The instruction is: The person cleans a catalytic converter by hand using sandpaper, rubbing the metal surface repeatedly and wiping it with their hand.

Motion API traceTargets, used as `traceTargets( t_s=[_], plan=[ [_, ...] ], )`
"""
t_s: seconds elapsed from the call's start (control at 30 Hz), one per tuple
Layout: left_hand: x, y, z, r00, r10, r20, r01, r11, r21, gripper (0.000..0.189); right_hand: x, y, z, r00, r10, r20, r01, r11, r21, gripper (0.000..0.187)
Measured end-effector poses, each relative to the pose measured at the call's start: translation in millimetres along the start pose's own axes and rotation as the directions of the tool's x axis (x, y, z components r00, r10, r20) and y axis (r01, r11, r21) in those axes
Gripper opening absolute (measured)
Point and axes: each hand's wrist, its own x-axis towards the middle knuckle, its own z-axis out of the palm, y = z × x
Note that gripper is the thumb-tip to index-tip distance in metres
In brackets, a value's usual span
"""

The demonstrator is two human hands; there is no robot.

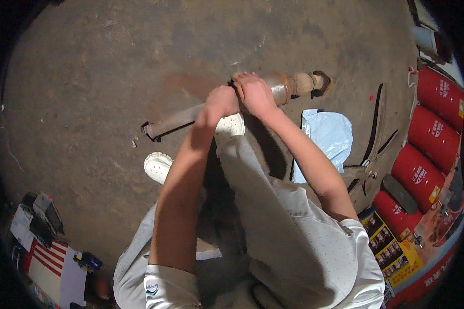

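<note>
A rusty exhaust pipe [178, 120] with a thicker metal canister [280, 89] lies across the floor ahead of me. Its right end has a braided flexible section [304, 84] and a rusty flange [323, 84]; another flange [150, 131] ends the thin left part. My left hand [222, 101] is curled into a fist over the middle of the pipe. Close beside it, my right hand [253, 92] bends its fingers over the canister's left end. Their undersides and anything small inside them are hidden. My white clog [229, 125] is against the pipe just below the hands.
A pale blue plastic bag [328, 133] lies right of my knee. Beyond it is a metal stand with spread legs [371, 174]. Red oil drums [435, 129] line the right side. At lower left are boxes [48, 257]. A reddish-brown patch [193, 83] marks the concrete floor [139, 46].
</note>
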Motion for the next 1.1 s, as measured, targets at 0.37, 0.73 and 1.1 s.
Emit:
traceTargets(
  t_s=[0.37, 0.73, 1.1],
  plan=[
    [-1, -1, -7, 0.997, -0.072, 0.0, 0.072, 0.997, -0.012, 0.037, -44, -14, -23, 0.989, -0.09, -0.121, 0.082, 0.994, -0.067, 0.034],
    [-3, -6, -3, 0.999, -0.042, -0.015, 0.042, 0.999, 0.004, 0.039, -51, -11, -37, 0.994, -0.108, -0.036, 0.106, 0.993, -0.05, 0.035],
    [-6, 4, -2, 0.999, -0.021, -0.024, 0.022, 1.0, 0.02, 0.035, 1, 7, -16, 0.991, -0.026, 0.13, 0.014, 0.996, 0.092, 0.036]
  ],
)
